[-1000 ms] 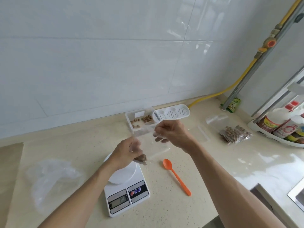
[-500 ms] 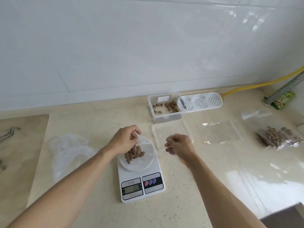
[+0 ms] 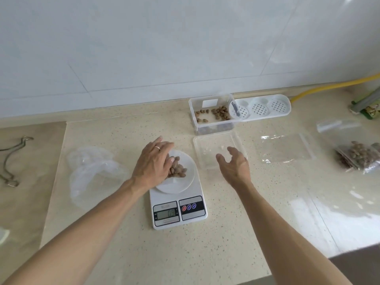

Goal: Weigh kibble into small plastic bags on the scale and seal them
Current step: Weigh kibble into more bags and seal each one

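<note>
A white digital scale (image 3: 178, 210) stands at the counter's centre, its display lit. On its round pan lies a clear bag of brown kibble (image 3: 177, 171). My left hand (image 3: 154, 163) rests over the bag with fingers stretched flat on it. My right hand (image 3: 234, 163) hovers open, holding nothing, over the near corner of a clear lid (image 3: 216, 149). Behind the lid a clear tub (image 3: 211, 114) holds loose kibble. An empty zip bag (image 3: 285, 148) lies flat to the right, and filled kibble bags (image 3: 359, 157) lie at the far right.
A crumpled clear plastic bag (image 3: 92, 171) lies left of the scale. A white perforated tray (image 3: 263, 108) sits beside the tub. A yellow hose (image 3: 329, 87) runs along the tiled wall. Metal hooks (image 3: 10, 157) lie at the far left.
The kibble bag went from held in the air to lying on the scale pan. My left hand has flattened onto it. My right hand let go and opened beside the scale.
</note>
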Available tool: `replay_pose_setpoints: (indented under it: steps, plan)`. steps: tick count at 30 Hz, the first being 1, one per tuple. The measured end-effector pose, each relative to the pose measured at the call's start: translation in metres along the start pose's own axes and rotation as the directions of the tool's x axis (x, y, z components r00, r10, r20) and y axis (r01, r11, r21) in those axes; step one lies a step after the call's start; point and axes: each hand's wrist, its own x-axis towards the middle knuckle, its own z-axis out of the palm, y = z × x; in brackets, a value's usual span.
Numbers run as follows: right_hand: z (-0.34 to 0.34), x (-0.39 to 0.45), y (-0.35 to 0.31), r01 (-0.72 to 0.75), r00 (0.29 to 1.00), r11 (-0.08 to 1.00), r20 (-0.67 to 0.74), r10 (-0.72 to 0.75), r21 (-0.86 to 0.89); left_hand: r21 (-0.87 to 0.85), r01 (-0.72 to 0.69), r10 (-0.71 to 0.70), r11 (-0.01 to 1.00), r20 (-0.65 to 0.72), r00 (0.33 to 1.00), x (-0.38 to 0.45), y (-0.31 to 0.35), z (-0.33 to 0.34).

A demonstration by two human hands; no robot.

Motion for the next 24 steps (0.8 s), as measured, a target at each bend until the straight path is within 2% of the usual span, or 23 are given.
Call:
replay_pose_setpoints:
  steps: [3, 5, 8, 15, 24]
  plan:
    - [0.006, -0.014, -0.015, 0.220, 0.974, 0.946, -0.009, -0.228, -0.237, 0.116, 0.026, -0.029, 0.993, 0.030, 0.999, -0.027, -0.006, -0.001]
    - [0.013, -0.024, -0.024, 0.358, 0.932, 0.867, 0.070, -0.357, -0.347, 0.197, 0.042, -0.053, 0.980, 0.053, 0.997, -0.046, -0.011, -0.002]
    - [0.022, -0.037, -0.032, 0.476, 0.878, 0.762, 0.186, -0.442, -0.439, 0.276, 0.074, -0.101, 0.958, 0.084, 0.991, -0.075, -0.016, -0.002]
    - [0.036, -0.057, -0.031, 0.542, 0.834, 0.614, 0.280, -0.475, -0.573, 0.325, 0.131, -0.173, 0.937, 0.101, 0.980, -0.122, -0.013, 0.008]
    - [0.045, -0.069, -0.025, 0.526, 0.845, 0.606, 0.283, -0.454, -0.596, 0.307, 0.138, -0.167, 0.942, 0.073, 0.983, -0.139, -0.017, 0.014]
